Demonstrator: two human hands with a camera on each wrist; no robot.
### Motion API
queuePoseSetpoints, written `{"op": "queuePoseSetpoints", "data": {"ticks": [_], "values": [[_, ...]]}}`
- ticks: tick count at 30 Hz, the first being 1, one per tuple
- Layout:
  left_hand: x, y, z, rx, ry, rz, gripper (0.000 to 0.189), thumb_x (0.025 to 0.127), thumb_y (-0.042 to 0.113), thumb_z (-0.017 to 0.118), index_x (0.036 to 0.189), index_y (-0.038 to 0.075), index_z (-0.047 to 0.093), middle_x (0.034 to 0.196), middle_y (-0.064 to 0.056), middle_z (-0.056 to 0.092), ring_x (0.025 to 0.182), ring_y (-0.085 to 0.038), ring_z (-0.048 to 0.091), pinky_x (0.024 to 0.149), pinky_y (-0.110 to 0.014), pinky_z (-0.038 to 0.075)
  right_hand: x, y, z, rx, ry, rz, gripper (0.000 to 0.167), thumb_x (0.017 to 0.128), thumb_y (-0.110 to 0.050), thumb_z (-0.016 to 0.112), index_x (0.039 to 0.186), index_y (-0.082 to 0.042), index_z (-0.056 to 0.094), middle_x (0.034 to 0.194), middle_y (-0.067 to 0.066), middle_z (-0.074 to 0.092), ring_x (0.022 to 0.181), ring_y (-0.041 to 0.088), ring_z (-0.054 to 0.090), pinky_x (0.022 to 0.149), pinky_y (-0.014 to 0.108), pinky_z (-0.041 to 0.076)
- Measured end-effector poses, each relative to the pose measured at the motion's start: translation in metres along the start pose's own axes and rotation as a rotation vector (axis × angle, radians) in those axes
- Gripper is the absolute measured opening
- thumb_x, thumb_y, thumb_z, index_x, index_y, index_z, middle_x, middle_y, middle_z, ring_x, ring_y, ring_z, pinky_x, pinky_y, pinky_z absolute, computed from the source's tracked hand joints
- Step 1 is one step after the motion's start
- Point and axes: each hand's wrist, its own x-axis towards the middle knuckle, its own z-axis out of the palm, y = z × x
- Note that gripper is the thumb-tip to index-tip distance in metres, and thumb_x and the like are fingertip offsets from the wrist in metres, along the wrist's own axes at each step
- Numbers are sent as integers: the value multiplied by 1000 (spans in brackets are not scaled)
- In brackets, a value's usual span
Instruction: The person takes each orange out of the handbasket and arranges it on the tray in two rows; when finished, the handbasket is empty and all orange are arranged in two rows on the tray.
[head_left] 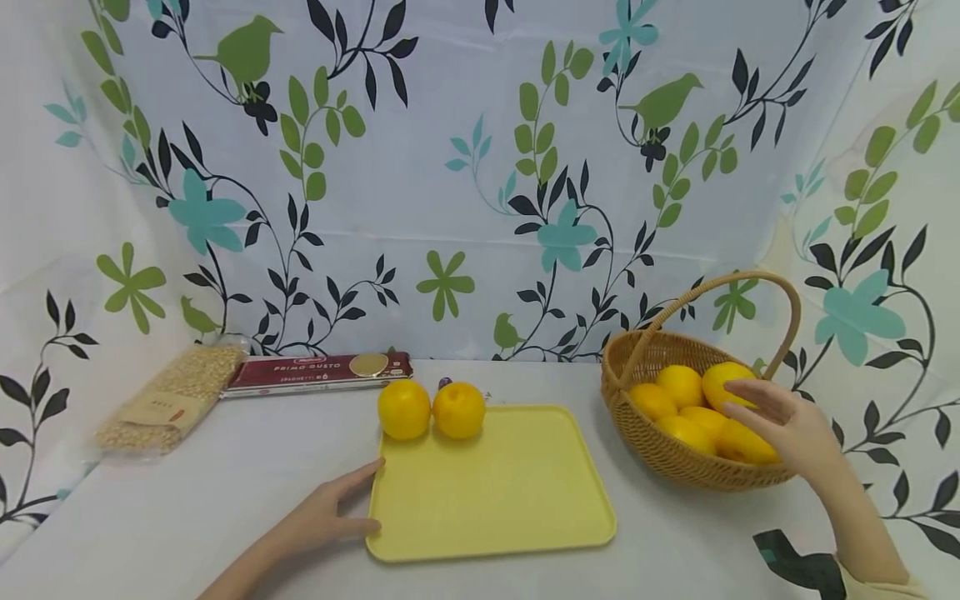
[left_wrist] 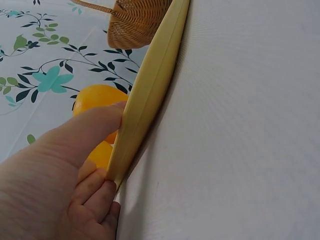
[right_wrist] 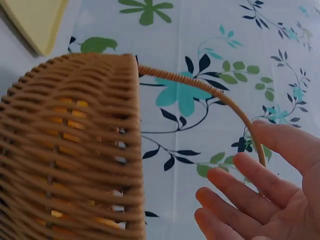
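My left hand (head_left: 326,512) touches the left edge of a yellow rectangular tray (head_left: 495,492), thumb and fingers spread along its rim. In the left wrist view the thumb meets the rim of the tray (left_wrist: 150,85) and the other fingers bend at its end. Two round orange-yellow fruits, like oranges (head_left: 405,409), sit side by side at the tray's far left corner. Over the right side of a wicker basket (head_left: 675,462) hovers my right hand (head_left: 798,429), fingers apart and holding nothing. Several more oranges (head_left: 680,386) lie in the basket. In the right wrist view the basket's arched handle (right_wrist: 200,85) passes behind the fingertips.
A red spaghetti packet (head_left: 318,372) lies at the back left, beside a clear bag of pale grains (head_left: 176,396). Something small and purple (head_left: 445,382) peeks out behind the two oranges. A cloth (head_left: 450,208) with leaves and birds hangs behind the white table (head_left: 300,442).
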Motion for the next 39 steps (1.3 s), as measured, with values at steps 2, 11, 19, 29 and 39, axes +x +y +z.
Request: {"op": "queuePoseSetpoints", "data": {"ticks": [2, 11, 19, 29, 39], "values": [[0, 0, 0, -5, 1, -7, 79, 75, 34, 70, 135, -1, 35, 137, -20, 34, 124, -39, 27, 100, -54, 21, -2, 6, -5, -40, -43, 29, 46, 88, -31, 56, 119, 3, 52, 118, 29, 48, 105, 44, 44, 80, 59, 41], [-1, 2, 1, -22, -2, -30, 78, 75, 33, 71, 135, -2, 35, 136, -22, 34, 124, -40, 27, 100, -54, 21, 3, 37, -15, -117, -223, 134, 49, 88, -35, 54, 115, 6, 54, 122, 40, 34, 106, 56, 30, 71, 71, 32], [-2, 1, 0, -11, 11, -13, 78, 75, 34, 70, 135, -2, 35, 136, -21, 34, 124, -40, 28, 100, -55, 21, 6, 46, -15, -149, -309, 71, 50, 83, -29, 63, 118, 6, 53, 126, 38, 34, 110, 60, 22, 72, 75, 28], [-3, -2, -1, -11, 18, -18, 79, 74, 34, 71, 134, -2, 36, 136, -21, 34, 124, -41, 27, 100, -55, 21, 16, 45, -13, -258, -367, 68, 65, 73, -21, 72, 125, 7, 45, 121, 41, 35, 103, 60, 31, 73, 71, 33], [-2, -3, 0, -18, 15, -7, 79, 73, 33, 72, 133, -3, 36, 135, -22, 35, 123, -41, 28, 99, -56, 21, 11, 50, -9, -259, -310, 137, 73, 70, -13, 74, 127, 12, 35, 127, 43, 20, 105, 62, 24, 76, 72, 30]]}}
